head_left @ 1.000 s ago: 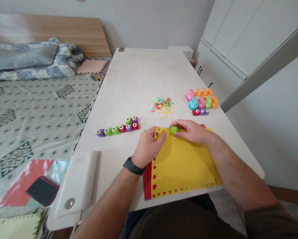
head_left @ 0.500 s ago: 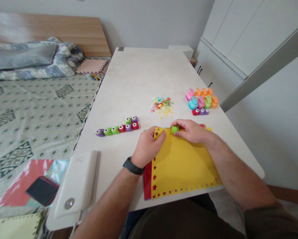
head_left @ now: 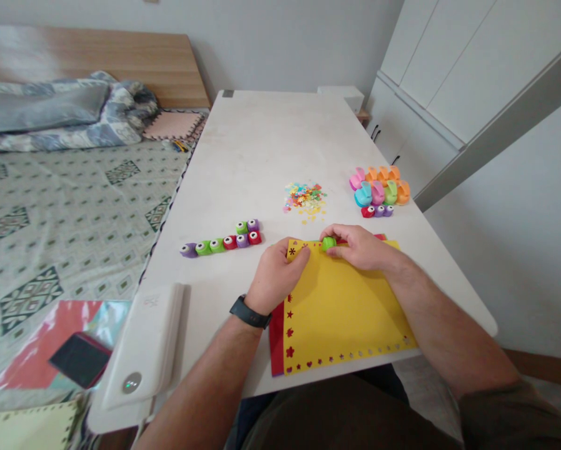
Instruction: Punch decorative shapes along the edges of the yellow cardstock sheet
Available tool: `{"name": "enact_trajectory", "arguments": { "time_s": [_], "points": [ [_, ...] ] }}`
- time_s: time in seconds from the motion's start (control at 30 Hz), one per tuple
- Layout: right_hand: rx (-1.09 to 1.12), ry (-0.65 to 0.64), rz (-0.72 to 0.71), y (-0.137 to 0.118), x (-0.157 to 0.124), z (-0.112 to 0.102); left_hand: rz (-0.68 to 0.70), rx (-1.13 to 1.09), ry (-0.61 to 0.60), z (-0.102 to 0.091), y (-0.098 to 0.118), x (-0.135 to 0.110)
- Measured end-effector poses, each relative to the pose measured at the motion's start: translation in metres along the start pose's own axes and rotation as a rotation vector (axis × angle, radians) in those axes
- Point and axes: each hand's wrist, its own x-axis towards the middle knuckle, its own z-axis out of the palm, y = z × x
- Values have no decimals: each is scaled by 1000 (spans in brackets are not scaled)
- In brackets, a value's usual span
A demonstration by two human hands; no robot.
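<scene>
A yellow card sheet [head_left: 341,312] with small punched stars and hearts along its edges lies on a red sheet [head_left: 277,340] near the table's front. My right hand [head_left: 358,247] is shut on a small green craft punch [head_left: 328,244] clamped over the card's top edge. My left hand [head_left: 278,275] grips the card's top left corner, close to a punched star shape. A black watch band [head_left: 248,312] circles my left wrist. The card's top edge is partly hidden by my hands.
The white table [head_left: 262,144] holds a row of small craft punches [head_left: 219,240], coloured paper cut-outs [head_left: 305,197], and larger punches [head_left: 378,187] at the right. A white device [head_left: 144,350] sits at the left edge, beside a bed [head_left: 74,219].
My left hand has shifted slightly left along the card, showing more of the punched star. My right hand and the green punch stay about where they were.
</scene>
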Motion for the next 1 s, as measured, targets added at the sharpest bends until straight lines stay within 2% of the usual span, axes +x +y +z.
{"name": "enact_trajectory", "arguments": {
  "time_s": [0.27,0.5,1.0],
  "points": [
    [30,-21,2,0,0,0,-36,-121,-37,-4,8,0],
    [37,-16,4,-6,-1,0,-157,-319,-97,-2,15,0],
    [-35,-14,-37,-8,-1,4,-150,-278,-177,5,8,7]
  ]
}}
